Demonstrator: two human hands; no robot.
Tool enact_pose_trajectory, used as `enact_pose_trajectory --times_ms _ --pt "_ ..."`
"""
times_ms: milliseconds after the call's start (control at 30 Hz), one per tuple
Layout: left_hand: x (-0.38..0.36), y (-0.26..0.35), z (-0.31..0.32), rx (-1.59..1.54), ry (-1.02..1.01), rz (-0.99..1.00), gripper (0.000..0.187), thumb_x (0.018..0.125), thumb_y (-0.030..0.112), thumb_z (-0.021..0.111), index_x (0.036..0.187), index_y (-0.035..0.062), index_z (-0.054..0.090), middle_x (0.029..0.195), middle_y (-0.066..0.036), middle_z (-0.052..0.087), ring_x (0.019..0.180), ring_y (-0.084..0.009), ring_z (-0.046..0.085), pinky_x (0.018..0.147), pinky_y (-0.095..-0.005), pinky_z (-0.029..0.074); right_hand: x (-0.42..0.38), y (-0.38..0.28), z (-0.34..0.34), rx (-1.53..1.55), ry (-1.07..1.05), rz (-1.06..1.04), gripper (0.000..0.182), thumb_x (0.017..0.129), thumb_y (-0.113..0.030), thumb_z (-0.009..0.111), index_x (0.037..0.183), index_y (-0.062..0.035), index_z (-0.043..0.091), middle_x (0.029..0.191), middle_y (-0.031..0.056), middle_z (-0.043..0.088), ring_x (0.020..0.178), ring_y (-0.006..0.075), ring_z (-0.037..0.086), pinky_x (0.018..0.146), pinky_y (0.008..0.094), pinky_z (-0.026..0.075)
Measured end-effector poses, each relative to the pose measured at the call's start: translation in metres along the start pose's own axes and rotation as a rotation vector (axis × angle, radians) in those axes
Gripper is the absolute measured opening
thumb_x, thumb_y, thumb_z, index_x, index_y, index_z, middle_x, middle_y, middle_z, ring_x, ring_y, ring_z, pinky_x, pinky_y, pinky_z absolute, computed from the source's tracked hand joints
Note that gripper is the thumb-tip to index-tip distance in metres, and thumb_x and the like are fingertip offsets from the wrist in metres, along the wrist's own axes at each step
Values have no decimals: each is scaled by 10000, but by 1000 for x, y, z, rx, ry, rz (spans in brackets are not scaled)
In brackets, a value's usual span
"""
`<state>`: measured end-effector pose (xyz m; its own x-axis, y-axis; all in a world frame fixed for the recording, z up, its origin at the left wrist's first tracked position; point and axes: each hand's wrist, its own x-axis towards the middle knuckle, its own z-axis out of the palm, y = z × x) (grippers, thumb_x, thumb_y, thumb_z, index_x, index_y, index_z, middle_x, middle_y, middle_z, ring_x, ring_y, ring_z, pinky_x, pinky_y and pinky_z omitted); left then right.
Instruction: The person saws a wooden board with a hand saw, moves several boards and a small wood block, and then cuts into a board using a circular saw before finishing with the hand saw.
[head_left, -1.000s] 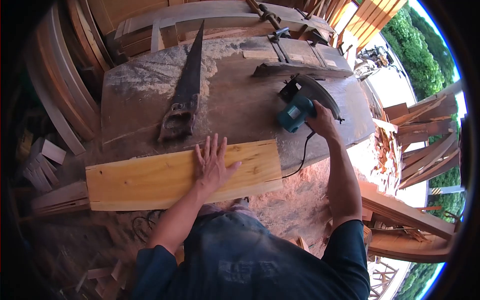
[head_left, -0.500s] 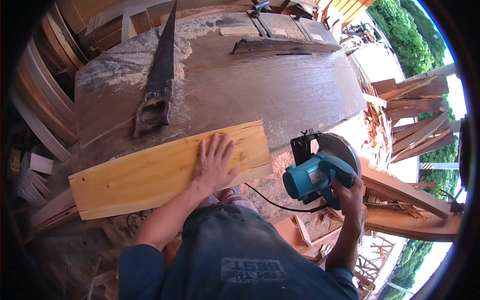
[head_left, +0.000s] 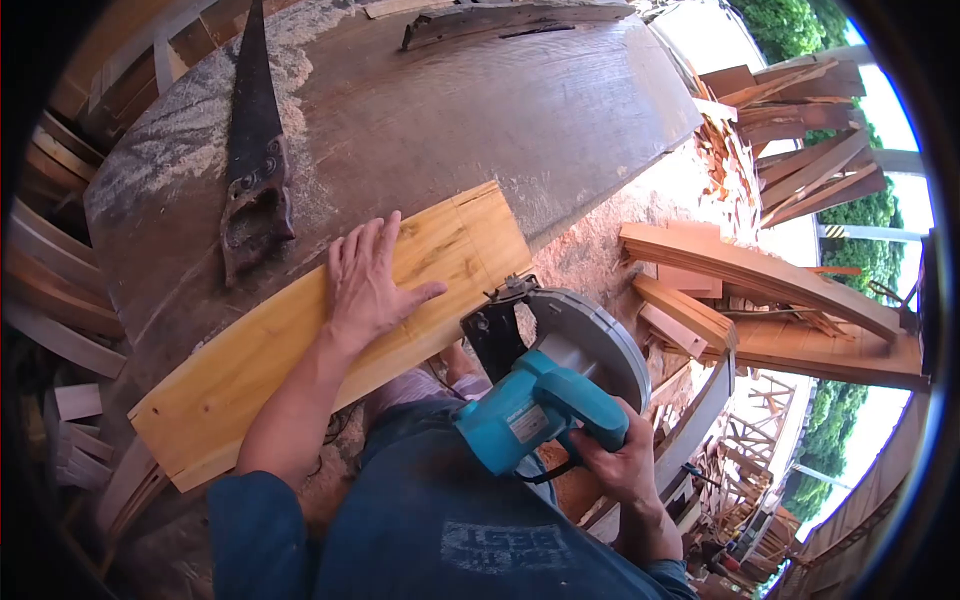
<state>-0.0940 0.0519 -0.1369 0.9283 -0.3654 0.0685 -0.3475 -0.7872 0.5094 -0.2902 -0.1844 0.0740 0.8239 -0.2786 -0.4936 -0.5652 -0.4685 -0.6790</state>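
Observation:
A long yellow plank (head_left: 240, 375) lies across the near edge of the worktable (head_left: 440, 120), with pencil lines near its right end. My left hand (head_left: 368, 282) rests flat on top of it, fingers stretched out and thumb apart. In my right hand (head_left: 622, 455) is the rear handle of a teal circular saw (head_left: 520, 410), fingers wrapped round it. The front of the saw's base plate is right at the plank's near edge, close to the right end. A dark handsaw (head_left: 257, 150) lies on the table beyond my left hand.
Sawdust (head_left: 180, 145) covers the table's far left. A rough strip of wood (head_left: 510, 25) lies at the back. Curved timbers (head_left: 760, 275) and scrap wood (head_left: 800, 150) are on the right; more boards (head_left: 60, 270) lean at the left. Shavings cover the ground.
The circular saw has come leftward to the plank's near edge. My left hand stays on the plank, its thumb now spread wider. The view has tilted down and turned, shifting the table up and left.

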Motion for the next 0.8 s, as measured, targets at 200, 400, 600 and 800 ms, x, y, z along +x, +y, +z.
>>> enact_pose_trajectory --times_ms 200,400,600,800 --pt "1 -3 -7 -12 -78 -14 1303 549 876 659 1521 77 322 1314 -166 487 1232 -321 431 1076 -479 258 9 -27 31 -39 -75 29 403 822 -111 769 1179 8 626 970 152 718 938 190 699 837 324 533" --pt "2 -7 -8 -51 -87 51 1349 469 805 755 1543 122 306 1328 -149 457 1209 -308 429 1057 -460 273 16 -42 36 -68 -112 107 403 814 -130 780 1156 24 631 939 125 725 865 155 695 790 297 539" --pt "2 -11 -9 -103 -93 54 1324 478 709 823 1539 106 309 1322 -143 454 1212 -308 427 1051 -453 280 24 -51 40 -144 -94 110 289 812 -129 777 1030 16 654 844 114 718 782 147 693 712 291 535" --pt "2 -13 -8 -151 -87 47 1246 518 603 869 1517 86 334 1332 -143 458 1234 -306 428 1056 -446 286 28 -56 41 -164 -104 87 241 817 -125 764 978 12 649 796 122 706 735 161 693 672 297 526"
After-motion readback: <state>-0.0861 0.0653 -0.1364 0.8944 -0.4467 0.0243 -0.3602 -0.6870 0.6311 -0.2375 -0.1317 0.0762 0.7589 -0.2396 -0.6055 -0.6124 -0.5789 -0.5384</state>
